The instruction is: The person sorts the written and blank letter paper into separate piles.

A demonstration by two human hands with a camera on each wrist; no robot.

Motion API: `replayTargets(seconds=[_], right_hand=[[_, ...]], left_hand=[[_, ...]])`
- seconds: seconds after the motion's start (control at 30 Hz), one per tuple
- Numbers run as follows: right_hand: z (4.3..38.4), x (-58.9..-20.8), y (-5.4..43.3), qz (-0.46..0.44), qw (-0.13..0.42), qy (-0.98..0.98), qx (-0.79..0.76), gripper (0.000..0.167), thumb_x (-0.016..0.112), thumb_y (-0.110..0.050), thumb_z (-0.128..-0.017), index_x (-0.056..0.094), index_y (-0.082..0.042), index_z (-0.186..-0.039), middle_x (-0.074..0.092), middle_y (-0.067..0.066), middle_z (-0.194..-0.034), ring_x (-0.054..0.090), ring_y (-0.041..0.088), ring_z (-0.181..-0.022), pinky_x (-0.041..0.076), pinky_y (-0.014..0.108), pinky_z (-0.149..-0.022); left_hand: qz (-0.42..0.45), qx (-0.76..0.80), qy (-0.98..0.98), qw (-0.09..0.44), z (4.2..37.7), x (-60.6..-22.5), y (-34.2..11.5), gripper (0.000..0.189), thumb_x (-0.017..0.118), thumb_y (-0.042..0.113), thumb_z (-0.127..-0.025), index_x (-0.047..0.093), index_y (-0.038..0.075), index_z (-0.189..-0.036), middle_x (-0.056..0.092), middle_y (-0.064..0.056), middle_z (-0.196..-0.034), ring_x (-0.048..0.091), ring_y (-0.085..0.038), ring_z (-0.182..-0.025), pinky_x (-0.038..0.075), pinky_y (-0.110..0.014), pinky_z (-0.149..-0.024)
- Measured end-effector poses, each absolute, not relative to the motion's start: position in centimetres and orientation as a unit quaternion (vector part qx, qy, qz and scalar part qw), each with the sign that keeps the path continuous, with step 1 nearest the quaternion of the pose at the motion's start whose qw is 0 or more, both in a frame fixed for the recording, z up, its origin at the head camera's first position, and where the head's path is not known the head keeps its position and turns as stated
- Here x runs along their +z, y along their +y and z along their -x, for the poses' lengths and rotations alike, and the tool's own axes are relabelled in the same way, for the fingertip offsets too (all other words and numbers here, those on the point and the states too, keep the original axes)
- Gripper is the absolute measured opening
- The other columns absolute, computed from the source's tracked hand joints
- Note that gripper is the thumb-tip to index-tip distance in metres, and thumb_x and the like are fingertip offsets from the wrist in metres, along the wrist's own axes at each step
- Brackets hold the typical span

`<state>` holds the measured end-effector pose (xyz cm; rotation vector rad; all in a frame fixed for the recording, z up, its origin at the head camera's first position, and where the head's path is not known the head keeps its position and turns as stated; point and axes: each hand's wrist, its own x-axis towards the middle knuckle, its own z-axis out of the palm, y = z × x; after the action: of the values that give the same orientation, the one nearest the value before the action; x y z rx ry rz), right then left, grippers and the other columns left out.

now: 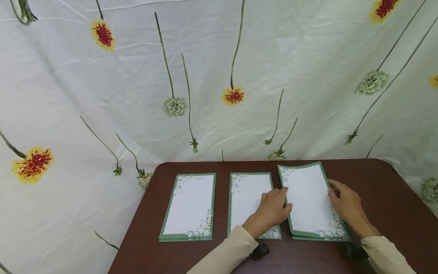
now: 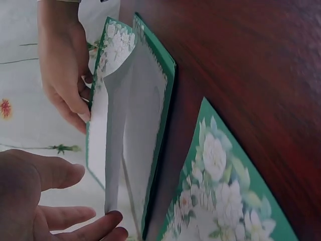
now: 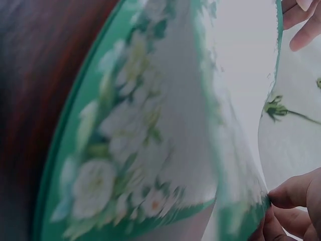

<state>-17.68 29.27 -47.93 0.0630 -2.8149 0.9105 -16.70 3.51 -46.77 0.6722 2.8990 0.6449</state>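
Note:
A white sheet of paper [image 1: 306, 198] with a green border and printed white flowers is lifted from the right-hand stack, bowed along its length. Its right edge is pinched between thumb and fingers of my right hand [image 1: 347, 203], seen close in the right wrist view [image 3: 296, 206]. My left hand [image 1: 272, 207] is at the sheet's left edge, fingertips touching it and thumb held apart, as the left wrist view shows. Below the raised sheet lie more matching sheets [image 3: 120, 130]. Under my left forearm is the middle stack [image 1: 248, 190], partly hidden by the hand.
Another stack of the same bordered sheets [image 1: 189, 205] lies on the left of the dark brown table [image 1: 143, 236]. Behind the table's far edge hangs a pale cloth [image 1: 205, 125] printed with flowers. A small black object [image 1: 260, 251] shows beside the left sleeve.

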Motion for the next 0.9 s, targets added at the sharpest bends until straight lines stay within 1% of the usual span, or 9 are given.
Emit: replayTargets(seconds=[0.07,0.17,0.27,0.4,0.6,0.9], right_hand=[[17.5,-48.0,29.7,-0.015,0.089,-0.948,0.306,0.043,0.049,-0.013,-0.11,0.052,0.011,-0.145,0.066,0.035,-0.118,0.064,0.041,-0.091,0.043,0.057,-0.077],[17.3,-48.1,30.1,-0.012,0.091,-0.946,0.31,0.043,0.048,-0.014,-0.11,0.052,0.011,-0.145,0.065,0.036,-0.119,0.064,0.049,-0.098,0.038,0.068,-0.086],[17.2,-48.2,30.3,-0.01,0.093,-0.946,0.31,0.043,0.047,-0.014,-0.111,0.052,0.011,-0.145,0.065,0.037,-0.119,0.063,0.051,-0.101,0.035,0.071,-0.088],[17.2,-48.4,30.5,-0.007,0.093,-0.947,0.309,0.042,0.047,-0.014,-0.11,0.052,0.012,-0.144,0.065,0.037,-0.119,0.062,0.051,-0.101,0.035,0.068,-0.086],[17.3,-48.9,30.7,-0.002,0.091,-0.949,0.302,0.041,0.048,-0.014,-0.11,0.053,0.012,-0.142,0.065,0.037,-0.12,0.063,0.051,-0.101,0.035,0.059,-0.079],[17.4,-49.6,30.8,0.0,0.079,-0.95,0.301,0.043,0.048,-0.017,-0.111,0.053,0.011,-0.143,0.065,0.036,-0.121,0.063,0.049,-0.1,0.034,0.056,-0.077]], left_hand=[[-0.219,0.205,0.952,0.055,16.7,-46.9,4.0,0.055,0.055,0.036,-0.11,0.046,0.014,-0.159,0.061,-0.004,-0.146,0.057,-0.019,-0.135,0.043,-0.04,-0.107],[-0.218,0.197,0.954,0.063,16.6,-47.1,4.5,0.055,0.055,0.038,-0.11,0.045,0.016,-0.159,0.06,-0.002,-0.147,0.056,-0.018,-0.136,0.042,-0.039,-0.107],[-0.22,0.189,0.955,0.066,16.6,-47.2,4.9,0.055,0.056,0.039,-0.11,0.046,0.016,-0.159,0.059,-0.001,-0.149,0.054,-0.017,-0.139,0.041,-0.039,-0.108],[-0.225,0.174,0.957,0.062,16.5,-47.5,5.3,0.055,0.056,0.039,-0.109,0.048,0.016,-0.158,0.059,0.0,-0.15,0.053,-0.015,-0.14,0.042,-0.039,-0.109],[-0.227,0.143,0.962,0.059,16.2,-47.7,5.7,0.055,0.056,0.041,-0.109,0.048,0.017,-0.158,0.057,0.003,-0.151,0.052,-0.014,-0.142,0.04,-0.039,-0.112],[-0.235,0.098,0.966,0.036,15.6,-47.8,5.9,0.052,0.059,0.041,-0.108,0.053,0.015,-0.152,0.061,0.003,-0.143,0.054,-0.012,-0.136,0.042,-0.033,-0.106]])
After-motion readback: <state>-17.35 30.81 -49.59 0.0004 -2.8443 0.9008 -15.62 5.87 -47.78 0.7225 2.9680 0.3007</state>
